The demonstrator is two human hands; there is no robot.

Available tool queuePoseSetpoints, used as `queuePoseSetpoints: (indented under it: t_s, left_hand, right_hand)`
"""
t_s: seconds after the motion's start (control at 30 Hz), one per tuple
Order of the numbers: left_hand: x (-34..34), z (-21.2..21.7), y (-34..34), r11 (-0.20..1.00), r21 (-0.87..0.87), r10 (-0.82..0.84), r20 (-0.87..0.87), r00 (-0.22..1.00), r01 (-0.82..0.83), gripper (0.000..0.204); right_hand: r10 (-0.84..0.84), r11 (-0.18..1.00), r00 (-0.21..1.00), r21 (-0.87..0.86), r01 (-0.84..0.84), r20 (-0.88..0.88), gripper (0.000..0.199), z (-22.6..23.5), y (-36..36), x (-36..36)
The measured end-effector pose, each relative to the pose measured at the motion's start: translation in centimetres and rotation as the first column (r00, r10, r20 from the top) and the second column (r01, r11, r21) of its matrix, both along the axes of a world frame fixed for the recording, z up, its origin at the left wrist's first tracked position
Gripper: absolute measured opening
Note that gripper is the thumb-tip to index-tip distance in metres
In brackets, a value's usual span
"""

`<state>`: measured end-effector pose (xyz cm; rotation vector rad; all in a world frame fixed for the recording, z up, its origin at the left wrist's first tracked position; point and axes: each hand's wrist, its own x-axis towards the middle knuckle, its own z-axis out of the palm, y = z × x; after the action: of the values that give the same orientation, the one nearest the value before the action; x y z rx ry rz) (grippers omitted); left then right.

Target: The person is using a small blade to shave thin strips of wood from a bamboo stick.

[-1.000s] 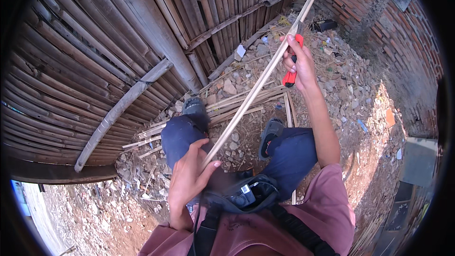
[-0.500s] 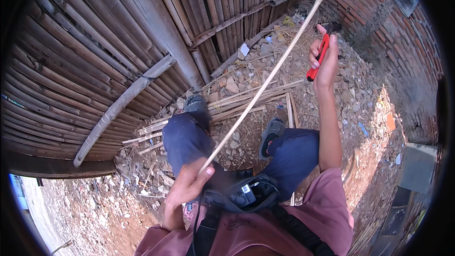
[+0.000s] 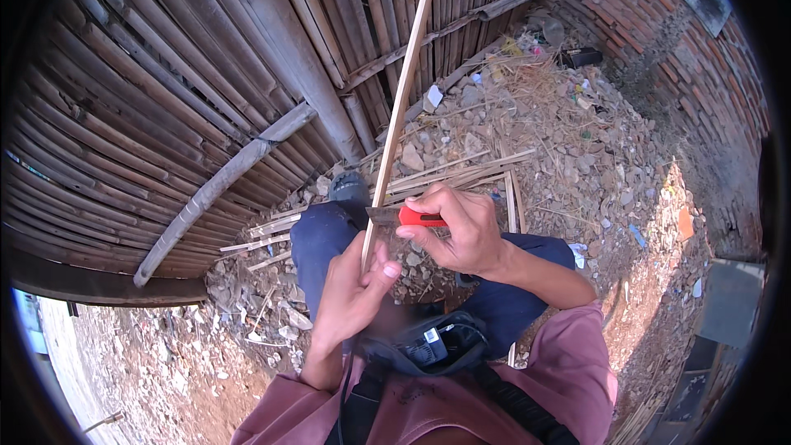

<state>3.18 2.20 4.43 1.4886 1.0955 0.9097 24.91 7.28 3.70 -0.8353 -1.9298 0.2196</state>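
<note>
Fingers of the left hand (image 3: 350, 297) are pinched around one bamboo strip (image 3: 404, 99) rising beyond them, while one red-handled knife (image 3: 409, 216) is gripped in the closed right hand (image 3: 461, 231), blade touching the strip.

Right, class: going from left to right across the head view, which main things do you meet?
Bamboo fence → left hand → bamboo strip → red-handled knife → right hand → rubble ground → brick wall.

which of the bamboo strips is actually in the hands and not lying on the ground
The long pale bamboo strip rising steeply toward the fence: the left hand grips its lower end and the right hand sets a red-handled knife against it. The other strips lie flat on rubble.
</note>
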Motion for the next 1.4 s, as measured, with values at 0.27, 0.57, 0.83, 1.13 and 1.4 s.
queuePoseSetpoints:
  t_s: [0.27, 0.57, 0.83, 1.13, 1.4]
  left_hand:
    - [1.4, -0.6, -0.3, 0.996, 0.012, 0.085, -0.006, 0.996, -0.084, 0.030]
    - [0.7, -1.2, -0.3, 0.999, 0.040, -0.011, -0.037, 0.999, 0.012, 0.056]
    - [1.3, 0.4, -0.4, 0.993, 0.106, 0.062, -0.146, 0.987, -0.047, 0.044]
    - [1.7, 1.1, -0.3, 0.988, 0.139, 0.093, -0.174, 0.980, -0.069, 0.053]
    - [1.8, 1.8, -0.4, 0.991, 0.092, 0.114, -0.210, 0.971, -0.096, 0.046]
  right_hand:
    - [0.018, 0.999, 0.996, 0.036, -0.021, 0.082, 0.031, 0.1, -0.7, -0.4]
    - [0.053, 0.998, 0.995, 0.036, -0.056, 0.089, 0.028, -0.3, -1.3, -1.2]
    - [0.034, 0.997, 0.995, 0.063, -0.039, 0.089, 0.025, 0.2, -1.4, -1.1]
    - [-0.008, 0.997, 0.996, 0.074, 0.001, 0.093, 0.024, 0.5, -1.2, -1.0]
    - [-0.052, 0.991, 0.993, 0.125, 0.038, 0.106, 0.029, 0.6, -0.5, -0.4]
